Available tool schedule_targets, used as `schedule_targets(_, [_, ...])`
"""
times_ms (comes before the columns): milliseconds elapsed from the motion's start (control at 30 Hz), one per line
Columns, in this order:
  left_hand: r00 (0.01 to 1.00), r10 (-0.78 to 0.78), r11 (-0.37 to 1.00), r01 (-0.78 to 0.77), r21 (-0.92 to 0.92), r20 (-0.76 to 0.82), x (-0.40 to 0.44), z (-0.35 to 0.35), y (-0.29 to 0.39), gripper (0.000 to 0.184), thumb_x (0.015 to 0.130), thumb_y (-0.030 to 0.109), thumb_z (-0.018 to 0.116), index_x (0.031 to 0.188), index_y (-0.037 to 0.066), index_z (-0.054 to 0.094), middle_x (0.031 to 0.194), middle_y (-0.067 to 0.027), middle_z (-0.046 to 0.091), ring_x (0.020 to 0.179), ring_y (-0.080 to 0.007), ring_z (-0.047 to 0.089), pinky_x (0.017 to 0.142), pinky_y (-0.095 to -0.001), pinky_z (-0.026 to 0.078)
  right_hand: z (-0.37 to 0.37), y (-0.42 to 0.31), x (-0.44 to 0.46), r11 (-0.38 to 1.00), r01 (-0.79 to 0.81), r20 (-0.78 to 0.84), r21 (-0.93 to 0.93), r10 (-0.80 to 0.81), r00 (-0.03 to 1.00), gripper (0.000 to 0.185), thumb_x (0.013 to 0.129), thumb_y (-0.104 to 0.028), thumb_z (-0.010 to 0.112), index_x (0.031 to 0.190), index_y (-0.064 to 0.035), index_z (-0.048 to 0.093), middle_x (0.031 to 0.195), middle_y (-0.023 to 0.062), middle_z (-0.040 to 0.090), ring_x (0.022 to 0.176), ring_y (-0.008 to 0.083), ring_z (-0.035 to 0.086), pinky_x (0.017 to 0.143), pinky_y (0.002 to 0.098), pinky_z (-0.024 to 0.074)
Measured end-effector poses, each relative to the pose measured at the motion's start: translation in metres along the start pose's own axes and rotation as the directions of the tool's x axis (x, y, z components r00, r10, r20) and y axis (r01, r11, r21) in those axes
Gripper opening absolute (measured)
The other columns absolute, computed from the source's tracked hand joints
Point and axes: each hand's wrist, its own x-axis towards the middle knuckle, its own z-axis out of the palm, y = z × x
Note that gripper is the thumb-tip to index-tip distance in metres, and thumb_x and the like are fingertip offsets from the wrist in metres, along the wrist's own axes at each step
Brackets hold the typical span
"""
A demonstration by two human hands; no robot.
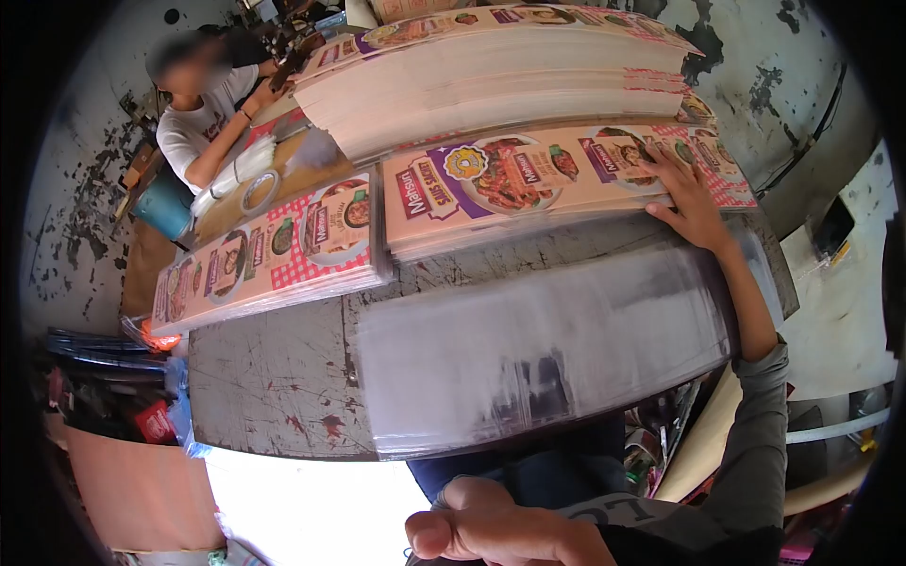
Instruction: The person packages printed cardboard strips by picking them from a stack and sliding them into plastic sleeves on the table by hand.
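My right hand (687, 203) rests palm down on the right part of a stack of long printed Mahsuri sheets (425, 231), its fingers spread. Close to my body, at the bottom edge, my left hand (481, 524) is closed with the thumb sticking out; whatever its fingers hold, if anything, is hidden. Between my hands, a pile of clear plastic sleeves (453, 377) lies along the near table edge. A shorter printed stack (269, 250) sits to the left, beside the long one.
Behind the long stack rises a tall, curved pile of printed sheets (500, 90). Another person (203, 127) sits at the far left, arms on the table. Near them are a tape roll (260, 191), a bundle of white strips (236, 174) and a blue bucket (162, 208).
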Motion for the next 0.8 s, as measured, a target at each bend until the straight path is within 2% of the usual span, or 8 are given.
schedule_targets(133, [0.999,-0.002,0.998,0.004,-0.066,0.04,-0.011,-0.002,-0.005,0.088,0.082,0.064,0.036,0.1,-0.023,0.045,0.044,0.0059,0.036,0.031,-0.0024,0.034,0.03,-0.0183,0.03,-0.003,-0.001,0.0,1.0,0.003,0.01,0.014,-0.003,1.0,0.055,0.083,-0.046,0.051,0.127,-0.0147,0.041,0.141,0.0079,0.03,0.131,0.0295,0.024,0.103,0.0541,0.0118])
schedule_targets(233, [0.991,0.015,1.0,-0.018,0.018,0.137,-0.009,-0.006,-0.002,0.089,0.084,0.063,0.033,0.102,-0.023,0.045,0.044,0.006,0.036,0.031,-0.0026,0.034,0.03,-0.0185,0.03,-0.001,-0.001,-0.001,1.0,0.004,0.009,0.022,-0.004,1.0,0.056,0.083,-0.046,0.051,0.127,-0.0146,0.041,0.141,0.0079,0.029,0.131,0.0296,0.024,0.104,0.054,0.0109])
schedule_targets(333, [0.964,-0.108,0.993,0.115,-0.015,0.244,-0.013,-0.01,-0.001,0.088,0.083,0.063,0.035,0.102,-0.022,0.046,0.044,0.0061,0.036,0.032,-0.0024,0.034,0.03,-0.0186,0.029,-0.004,-0.004,-0.001,1.0,-0.015,0.027,0.022,0.015,1.0,0.055,0.083,-0.046,0.051,0.127,-0.0145,0.041,0.141,0.0084,0.03,0.131,0.0292,0.024,0.105,0.0528,0.0098])
schedule_targets(433, [0.991,0.003,0.991,0.015,-0.135,0.131,-0.017,-0.002,-0.006,0.09,0.081,0.066,0.039,0.103,-0.021,0.044,0.045,0.0063,0.036,0.032,-0.0023,0.035,0.031,-0.0182,0.027,-0.007,-0.006,-0.001,1.0,-0.013,0.03,0.016,0.013,0.999,0.054,0.083,-0.044,0.051,0.127,-0.0146,0.041,0.141,0.0089,0.03,0.131,0.0285,0.025,0.106,0.0501,0.0091])
schedule_targets(633, [0.995,0.079,0.99,-0.085,-0.11,-0.052,-0.028,0.008,-0.014,0.094,0.077,0.069,0.042,0.105,-0.021,0.04,0.046,0.0073,0.032,0.033,-0.0021,0.035,0.032,-0.0179,0.026,-0.007,-0.006,0.0,1.0,-0.007,0.021,0.003,0.007,1.0,0.053,0.083,-0.042,0.051,0.128,-0.0139,0.041,0.14,0.0093,0.03,0.131,0.0271,0.025,0.107,0.0463,0.0088])
schedule_targets(667, [0.993,-0.05,0.991,0.062,-0.118,0.107,-0.03,0.002,-0.01,0.095,0.076,0.069,0.043,0.104,-0.021,0.04,0.046,0.0073,0.032,0.033,-0.0019,0.035,0.031,-0.0176,0.027,-0.006,-0.006,-0.002,1.0,-0.024,0.035,0.005,0.024,0.999,0.054,0.083,-0.041,0.051,0.128,-0.0135,0.04,0.14,0.0092,0.031,0.131,0.0269,0.025,0.107,0.0461,0.0088])
schedule_targets(767, [0.897,-0.305,0.919,0.365,-0.15,0.319,-0.031,-0.004,0.001,0.098,0.073,0.072,0.044,0.101,-0.021,0.043,0.046,0.0069,0.034,0.034,-0.0021,0.036,0.031,-0.0166,0.027,0.0,0.0,-0.002,0.999,0.04,-0.03,-0.018,-0.04,0.999,0.054,0.083,-0.041,0.051,0.128,-0.014,0.04,0.14,0.0097,0.031,0.131,0.0274,0.024,0.106,0.0472,0.0095])
schedule_targets(800, [0.946,-0.215,0.96,0.251,-0.128,0.242,-0.025,-0.002,0.002,0.098,0.074,0.072,0.043,0.102,-0.022,0.043,0.046,0.0067,0.034,0.034,-0.0022,0.037,0.03,-0.0165,0.028,-0.002,-0.003,-0.004,0.999,0.036,-0.023,-0.02,-0.036,0.999,0.054,0.083,-0.041,0.051,0.128,-0.014,0.04,0.14,0.0097,0.031,0.131,0.0274,0.024,0.106,0.0472,0.0095])
